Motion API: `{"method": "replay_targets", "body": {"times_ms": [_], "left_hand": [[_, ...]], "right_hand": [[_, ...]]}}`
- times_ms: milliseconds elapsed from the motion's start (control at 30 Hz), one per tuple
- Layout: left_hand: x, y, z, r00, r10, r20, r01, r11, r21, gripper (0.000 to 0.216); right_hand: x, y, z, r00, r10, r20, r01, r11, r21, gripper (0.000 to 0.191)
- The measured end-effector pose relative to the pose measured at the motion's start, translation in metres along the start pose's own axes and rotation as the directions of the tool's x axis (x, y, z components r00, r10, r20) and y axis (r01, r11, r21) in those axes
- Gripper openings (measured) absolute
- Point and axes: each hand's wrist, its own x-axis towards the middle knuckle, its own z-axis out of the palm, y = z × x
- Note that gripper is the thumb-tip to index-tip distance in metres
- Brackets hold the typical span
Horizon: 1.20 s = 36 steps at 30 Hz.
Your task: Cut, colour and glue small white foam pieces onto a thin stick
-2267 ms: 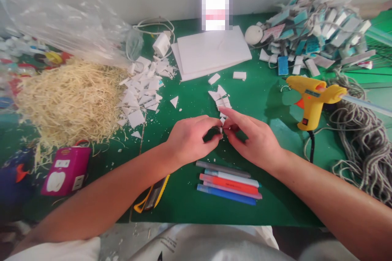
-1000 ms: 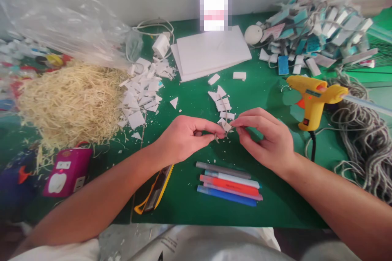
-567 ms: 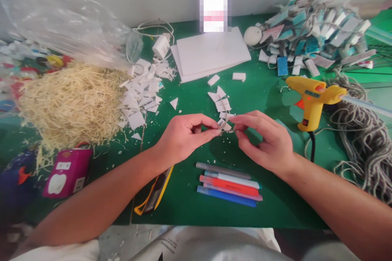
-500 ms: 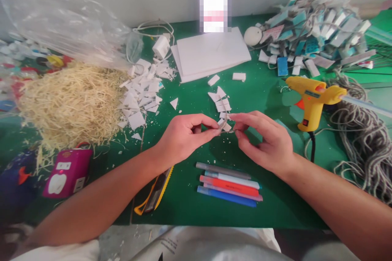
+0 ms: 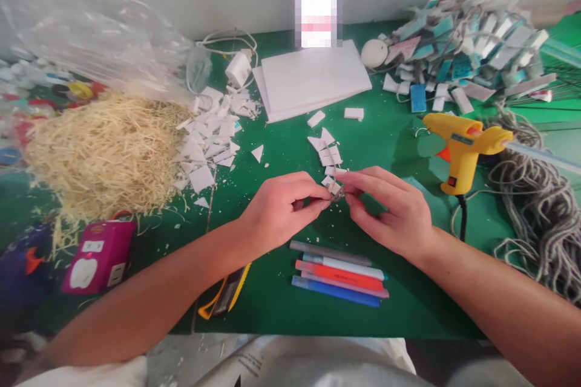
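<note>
My left hand (image 5: 284,205) and my right hand (image 5: 393,208) meet over the green mat (image 5: 290,308), fingertips pinched together on a short grey string piece (image 5: 338,192). It is thin and partly hidden between the fingers. Just beyond the fingertips lie small white foam scraps (image 5: 327,151). Below my hands several coloured pens (image 5: 340,272) lie side by side.
A yellow glue gun (image 5: 463,148) stands at the right beside a heap of grey yarn (image 5: 540,205). Straw-like filler (image 5: 102,154) and white foam offcuts (image 5: 209,139) lie left. White foam sheets (image 5: 313,75), a tag pile (image 5: 467,42), a pink box (image 5: 97,254) and a yellow utility knife (image 5: 224,293) lie around.
My hands drew slightly apart with the string stretched between them, then closed together again; the fingertips now touch around it. Nothing else on the mat has moved.
</note>
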Motion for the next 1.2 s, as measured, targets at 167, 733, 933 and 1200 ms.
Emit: {"method": "replay_targets", "body": {"times_ms": [167,733,933,1200], "left_hand": [[0.000,-0.001,0.001,0.999,0.022,-0.023,-0.023,1.000,-0.004,0.011],[0.002,0.000,0.006,0.992,-0.067,0.107,0.056,0.993,0.103,0.027],[0.002,-0.002,0.008,0.991,-0.072,0.115,0.053,0.985,0.163,0.013],[0.003,-0.002,0.007,0.988,-0.099,0.115,0.078,0.981,0.175,0.012]], "right_hand": [[0.000,0.001,0.000,1.000,0.007,0.000,-0.006,1.000,-0.025,0.031],[0.000,-0.002,-0.002,1.000,-0.018,0.006,0.018,0.999,0.029,0.023],[0.001,-0.005,-0.004,0.999,-0.037,0.000,0.037,0.999,0.031,0.026],[0.001,-0.010,-0.012,0.997,-0.076,-0.023,0.076,0.997,0.001,0.030]]}}
